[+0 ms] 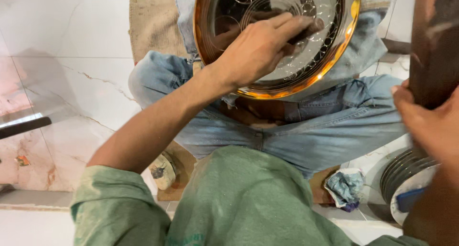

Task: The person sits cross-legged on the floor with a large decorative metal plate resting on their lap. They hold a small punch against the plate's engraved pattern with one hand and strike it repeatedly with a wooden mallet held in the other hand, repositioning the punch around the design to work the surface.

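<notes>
A large round metal plate (330, 54) with a golden rim and engraved circle patterns leans tilted on my lap, against my blue jeans (334, 131). My left hand (258, 47) lies on the plate's face with the fingers together, pressing it. Something small and dark shows at the fingertips, but I cannot tell what it is. At the right edge, my right hand (425, 124) grips a dark brown upright piece (435, 40), seemingly wood, whose ends run out of view.
A burlap sack (153, 21) lies beyond my knee on the white marble floor (71, 83). A stack of metal plates (404, 169) and a crumpled blue cloth (345, 188) sit at lower right. A dark bar (24, 127) lies at left.
</notes>
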